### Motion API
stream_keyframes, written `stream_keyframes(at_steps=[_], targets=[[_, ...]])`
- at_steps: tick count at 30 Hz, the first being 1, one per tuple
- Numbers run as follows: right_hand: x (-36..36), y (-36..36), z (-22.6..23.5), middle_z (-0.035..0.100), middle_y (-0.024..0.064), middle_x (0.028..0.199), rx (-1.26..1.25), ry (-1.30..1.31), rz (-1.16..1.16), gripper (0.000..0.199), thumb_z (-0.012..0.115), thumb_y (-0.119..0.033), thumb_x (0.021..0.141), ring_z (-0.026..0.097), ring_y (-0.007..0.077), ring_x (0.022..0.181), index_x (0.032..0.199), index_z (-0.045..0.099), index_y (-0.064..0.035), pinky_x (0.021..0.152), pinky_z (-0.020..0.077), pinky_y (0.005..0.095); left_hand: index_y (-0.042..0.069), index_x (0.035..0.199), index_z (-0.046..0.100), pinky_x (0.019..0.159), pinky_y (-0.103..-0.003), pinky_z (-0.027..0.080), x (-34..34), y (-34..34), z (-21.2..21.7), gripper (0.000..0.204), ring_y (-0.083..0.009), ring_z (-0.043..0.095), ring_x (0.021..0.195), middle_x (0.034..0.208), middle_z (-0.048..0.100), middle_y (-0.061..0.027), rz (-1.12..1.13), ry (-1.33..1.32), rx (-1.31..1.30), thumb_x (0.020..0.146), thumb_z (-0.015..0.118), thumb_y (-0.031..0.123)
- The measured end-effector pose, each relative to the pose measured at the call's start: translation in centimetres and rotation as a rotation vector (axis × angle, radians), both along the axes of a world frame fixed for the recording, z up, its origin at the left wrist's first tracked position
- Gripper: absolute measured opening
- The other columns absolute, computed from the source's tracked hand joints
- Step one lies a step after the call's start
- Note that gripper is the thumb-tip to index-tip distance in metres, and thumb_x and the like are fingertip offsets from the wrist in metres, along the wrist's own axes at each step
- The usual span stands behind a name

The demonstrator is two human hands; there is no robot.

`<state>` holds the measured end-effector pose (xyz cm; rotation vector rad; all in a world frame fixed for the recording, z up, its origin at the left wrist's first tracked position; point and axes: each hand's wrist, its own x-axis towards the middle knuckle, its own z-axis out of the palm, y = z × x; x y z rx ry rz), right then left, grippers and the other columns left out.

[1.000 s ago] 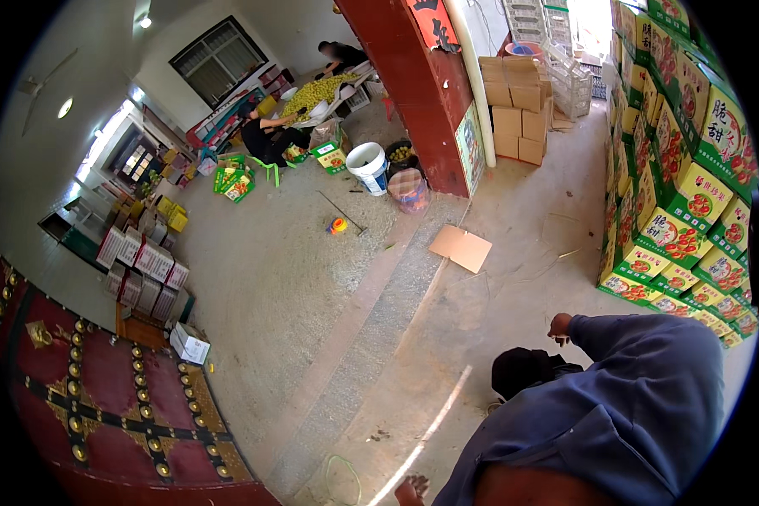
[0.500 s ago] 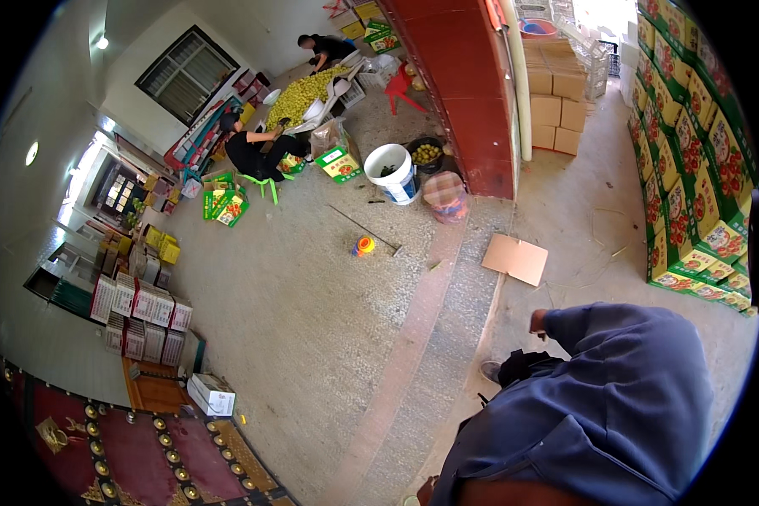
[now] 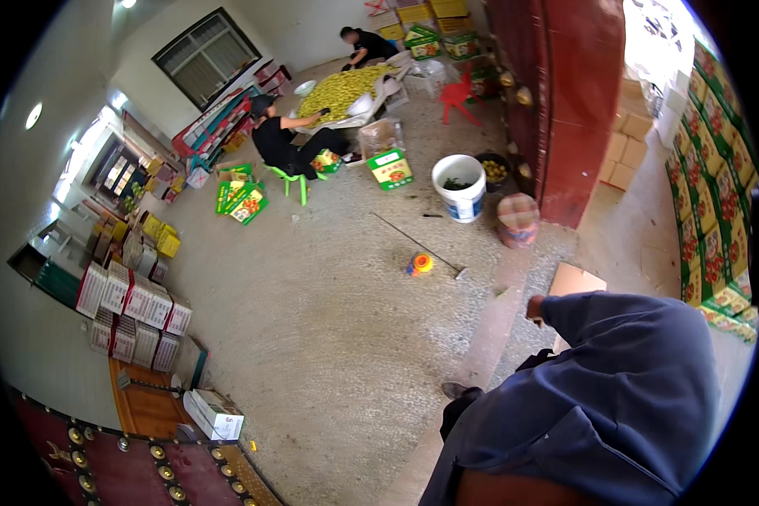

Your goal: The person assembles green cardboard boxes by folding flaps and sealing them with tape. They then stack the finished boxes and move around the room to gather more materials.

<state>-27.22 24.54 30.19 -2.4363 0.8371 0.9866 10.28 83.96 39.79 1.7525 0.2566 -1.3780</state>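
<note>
My right hand (image 3: 535,310) hangs from a blue sleeve (image 3: 594,325) at the lower right. Its fingers are loosely bent, and I see nothing held in them. Nearest to it is a flat brown cardboard sheet (image 3: 575,279) on the floor, partly covered by the sleeve. My left hand is out of sight. One dark shoe (image 3: 455,390) of mine shows on the floor. Farther ahead lie an orange and blue round object (image 3: 420,264) and a thin long-handled tool (image 3: 417,243).
A white bucket (image 3: 460,187), a basin of fruit (image 3: 492,169) and a round stool (image 3: 517,221) stand near the red door (image 3: 578,118). Two people sit by a yellow-green fruit pile (image 3: 343,91). Stacked cartons (image 3: 713,219) line the right; white boxes (image 3: 135,299) stand left.
The view has shifted forward and turned right. The cardboard sheet now lies partly behind my right sleeve. A bit of skin at the lower edge is gone. The nearer seated person's arm now stretches over the fruit.
</note>
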Motion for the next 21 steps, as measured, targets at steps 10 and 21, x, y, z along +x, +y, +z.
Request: stream_keyframes(at_steps=[10,21], targets=[[21.3,-4.7,1.8,0.071,0.0102,0.077,0.129,0.000,-0.413,0.027,0.056,-0.032,0.086,0.069,0.0260,0.072,0.079,0.071,-0.0113,0.065,0.0529,0.0415,-0.006,0.124,0.049,0.080,-0.039,0.053,42.9,-20.6,8.0,0.040,-0.0350,0.066,0.096,0.112,0.064,-0.0224,0.257,-0.180,-0.191,0.094,0.052,0.021],[59.3,-22.6,-0.2,0.073,0.0099,0.092,0.368,-0.109,-0.501,0.026,0.053,-0.025,0.089,0.071,0.0219,0.080,0.093,0.070,-0.0061,0.071,0.0569,0.0364,0.001,0.113,0.057,0.082,-0.039,0.053,67.8,-33.9,8.2,0.030,-0.0273,0.068,0.096,0.107,0.068,-0.0164,0.074,-0.083,-0.048,0.095,0.051,0.025]])
